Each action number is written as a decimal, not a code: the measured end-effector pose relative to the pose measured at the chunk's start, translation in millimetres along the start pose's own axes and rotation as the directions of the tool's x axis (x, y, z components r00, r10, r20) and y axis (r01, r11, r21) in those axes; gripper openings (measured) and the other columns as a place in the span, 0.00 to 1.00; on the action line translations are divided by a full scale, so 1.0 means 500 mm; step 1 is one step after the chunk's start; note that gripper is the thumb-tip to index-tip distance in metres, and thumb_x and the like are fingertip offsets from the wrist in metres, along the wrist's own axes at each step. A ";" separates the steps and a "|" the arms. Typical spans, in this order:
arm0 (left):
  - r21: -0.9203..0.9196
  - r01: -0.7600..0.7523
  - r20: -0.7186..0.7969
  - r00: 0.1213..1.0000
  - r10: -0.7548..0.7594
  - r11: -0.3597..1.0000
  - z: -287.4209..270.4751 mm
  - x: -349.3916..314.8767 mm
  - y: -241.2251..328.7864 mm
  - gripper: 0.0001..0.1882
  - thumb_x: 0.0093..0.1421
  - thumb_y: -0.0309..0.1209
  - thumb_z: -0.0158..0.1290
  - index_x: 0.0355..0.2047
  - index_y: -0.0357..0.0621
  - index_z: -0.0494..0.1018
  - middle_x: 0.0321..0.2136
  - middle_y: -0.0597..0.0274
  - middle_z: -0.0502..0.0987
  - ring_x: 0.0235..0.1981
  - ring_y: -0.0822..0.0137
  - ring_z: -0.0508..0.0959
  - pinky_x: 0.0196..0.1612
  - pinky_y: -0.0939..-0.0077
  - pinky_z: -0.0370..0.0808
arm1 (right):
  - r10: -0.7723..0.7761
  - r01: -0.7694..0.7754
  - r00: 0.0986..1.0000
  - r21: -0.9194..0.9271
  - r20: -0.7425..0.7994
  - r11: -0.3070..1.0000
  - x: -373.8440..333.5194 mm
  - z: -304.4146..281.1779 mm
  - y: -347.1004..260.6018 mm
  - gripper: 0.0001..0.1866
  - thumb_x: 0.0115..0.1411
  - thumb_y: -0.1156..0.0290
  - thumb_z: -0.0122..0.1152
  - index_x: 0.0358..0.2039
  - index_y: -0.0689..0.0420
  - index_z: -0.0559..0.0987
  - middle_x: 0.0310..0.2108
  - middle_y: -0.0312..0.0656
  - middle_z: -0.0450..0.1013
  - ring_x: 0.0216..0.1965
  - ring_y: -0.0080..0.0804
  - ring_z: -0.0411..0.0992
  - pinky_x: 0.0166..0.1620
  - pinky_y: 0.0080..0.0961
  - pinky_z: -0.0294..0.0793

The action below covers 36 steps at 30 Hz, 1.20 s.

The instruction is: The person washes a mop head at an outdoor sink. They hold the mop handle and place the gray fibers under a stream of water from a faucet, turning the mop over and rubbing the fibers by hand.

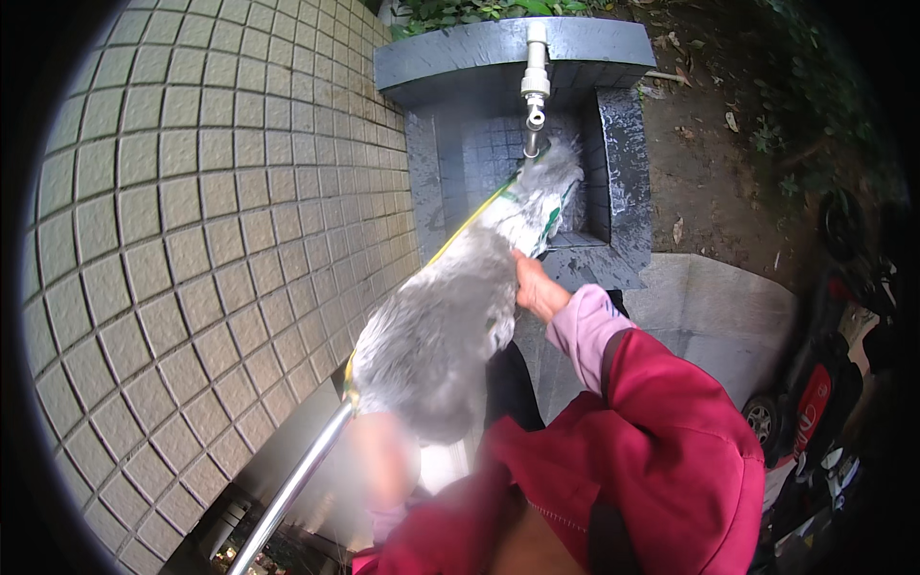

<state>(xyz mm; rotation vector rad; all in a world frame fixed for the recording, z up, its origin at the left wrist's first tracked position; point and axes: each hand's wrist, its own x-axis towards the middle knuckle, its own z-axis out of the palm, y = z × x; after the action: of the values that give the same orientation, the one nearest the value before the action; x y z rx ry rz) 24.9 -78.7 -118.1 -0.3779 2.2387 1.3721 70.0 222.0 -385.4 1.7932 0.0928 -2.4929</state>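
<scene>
A long, fluffy grey-and-white mop head slants across the middle, its far end inside the tiled sink under the tap. A yellow strip runs along its left edge, and green shows near the far end. From its near-left corner a shiny metal pole runs down to the lower edge. My right hand is closed on the right edge of the mop head, with some fingers hidden by it. My left hand, smeared by blur, is at the mop's near end beside the pole; its grip is unclear.
The dark-tiled sink has a raised back ledge with a white pipe feeding the tap. A beige tiled wall rises close on the left. On the right are bare soil, grey paving and a parked red-and-black scooter.
</scene>
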 end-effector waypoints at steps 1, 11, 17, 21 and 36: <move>-0.039 0.009 0.009 1.000 -0.009 0.999 0.049 0.018 0.011 0.31 0.37 0.22 0.53 0.46 0.31 0.61 0.38 0.53 0.72 0.36 0.60 0.74 0.41 0.70 0.72 | 0.009 -0.010 1.000 0.045 0.011 0.999 -0.007 0.007 -0.052 0.21 0.61 0.58 0.37 0.46 0.61 0.67 0.42 0.47 0.69 0.43 0.41 0.68 0.45 0.44 0.69; 0.286 -0.273 0.239 0.949 0.207 0.919 0.242 0.050 0.144 0.29 0.39 0.22 0.52 0.46 0.30 0.61 0.38 0.52 0.71 0.38 0.60 0.73 0.43 0.68 0.70 | -0.059 0.056 0.993 0.026 0.102 0.998 0.037 -0.024 -0.144 0.16 0.57 0.60 0.47 0.38 0.59 0.70 0.33 0.42 0.68 0.30 0.35 0.67 0.30 0.34 0.68; 0.215 -0.105 0.231 0.971 0.053 0.971 0.194 0.040 0.063 0.27 0.40 0.19 0.49 0.46 0.31 0.62 0.39 0.53 0.71 0.38 0.59 0.73 0.44 0.67 0.70 | -0.013 0.011 0.997 0.033 0.072 0.999 0.124 -0.062 -0.057 0.19 0.56 0.58 0.49 0.41 0.60 0.68 0.35 0.43 0.68 0.34 0.36 0.67 0.33 0.36 0.69; 0.201 0.002 0.204 0.978 -0.044 0.980 0.143 0.031 -0.009 0.27 0.40 0.17 0.49 0.46 0.32 0.62 0.40 0.53 0.71 0.40 0.59 0.72 0.46 0.67 0.68 | 0.001 -0.001 1.000 -0.001 0.027 1.000 0.180 -0.097 0.000 0.21 0.55 0.58 0.49 0.44 0.60 0.67 0.37 0.43 0.67 0.37 0.36 0.66 0.36 0.37 0.68; -0.492 0.142 0.210 0.977 -0.042 0.859 -0.008 -0.033 0.033 0.31 0.36 0.20 0.52 0.46 0.30 0.61 0.40 0.52 0.71 0.39 0.58 0.72 0.44 0.67 0.70 | 0.107 -0.108 0.994 -0.072 -0.021 0.992 -0.049 0.010 0.168 0.23 0.61 0.58 0.39 0.49 0.64 0.63 0.49 0.47 0.64 0.48 0.42 0.64 0.47 0.40 0.67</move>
<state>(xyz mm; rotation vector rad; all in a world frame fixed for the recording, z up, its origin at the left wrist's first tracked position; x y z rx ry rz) 30.2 -74.9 -95.6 -0.4962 1.6585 1.8510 80.5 138.5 -361.4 1.7426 0.0847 -2.3701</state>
